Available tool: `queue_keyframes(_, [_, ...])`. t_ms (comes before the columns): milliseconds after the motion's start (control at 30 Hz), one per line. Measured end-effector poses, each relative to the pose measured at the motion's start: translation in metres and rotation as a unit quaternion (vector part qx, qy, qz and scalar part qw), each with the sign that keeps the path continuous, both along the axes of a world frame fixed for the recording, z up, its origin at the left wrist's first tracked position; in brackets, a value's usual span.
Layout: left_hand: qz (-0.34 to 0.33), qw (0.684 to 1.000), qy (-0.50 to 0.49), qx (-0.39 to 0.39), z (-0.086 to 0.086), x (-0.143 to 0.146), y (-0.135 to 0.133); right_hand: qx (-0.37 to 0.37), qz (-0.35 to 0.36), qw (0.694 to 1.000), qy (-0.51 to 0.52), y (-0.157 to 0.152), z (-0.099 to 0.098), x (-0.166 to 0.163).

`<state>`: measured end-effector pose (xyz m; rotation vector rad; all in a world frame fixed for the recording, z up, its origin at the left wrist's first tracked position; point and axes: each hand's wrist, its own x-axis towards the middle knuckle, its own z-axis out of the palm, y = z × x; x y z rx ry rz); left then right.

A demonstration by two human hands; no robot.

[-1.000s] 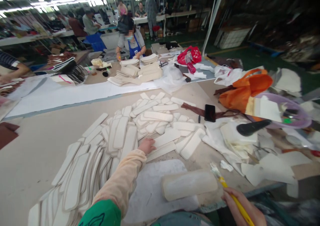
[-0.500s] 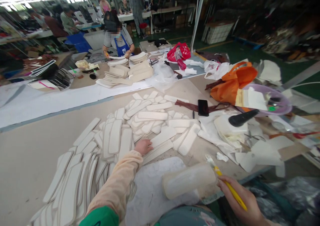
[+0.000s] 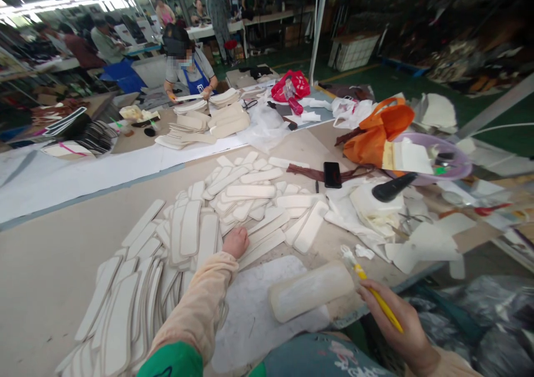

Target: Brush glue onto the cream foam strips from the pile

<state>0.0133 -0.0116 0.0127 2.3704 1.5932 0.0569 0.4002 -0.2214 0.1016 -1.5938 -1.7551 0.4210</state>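
My left hand (image 3: 236, 242) reaches into a spread of pale rounded strips, its fingers curled down at the near end of one pale strip (image 3: 263, 225). Part of the grip is hidden under the hand. In my right hand (image 3: 403, 324) is a yellow-handled brush (image 3: 381, 303), its bristles coated with something white. Just left of the brush, one wide pale panel (image 3: 311, 291) lies on a white sheet (image 3: 246, 321), with a whitish wet-looking smear on top. Overlapping strips (image 3: 119, 316) are fanned out to the left of my left arm.
At the right stand a white container (image 3: 375, 207) with a black-handled tool on it, a phone (image 3: 332, 175), an orange bag (image 3: 379, 129) and a purple basin (image 3: 463, 168). Across the table, a co-worker (image 3: 189, 74) handles pale pieces beside stacks (image 3: 229, 119).
My left hand has drawn back slightly and its fingers have curled in at the strip's end. My right hand still holds the brush near the panel. The view has shifted a little.
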Motion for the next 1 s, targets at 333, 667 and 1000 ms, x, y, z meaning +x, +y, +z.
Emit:
queue_keyframes(333, [-0.070,0.979,-0.187,-0.039,0.155,0.039,-0.062,-0.052,-0.108,0.933,0.338,0.025,0.015,-0.005])
queue_keyframes(667, [-0.070,0.890,-0.330,-0.306,0.151,0.093,-0.167,-0.094,-0.085,0.914,0.385,0.012,0.013,-0.004])
queue_keyframes(1000, [0.320,0.602,-0.592,-0.431,0.096,0.089,-0.250,-0.065,-0.108,0.954,0.272,-0.026,-0.016,0.008])
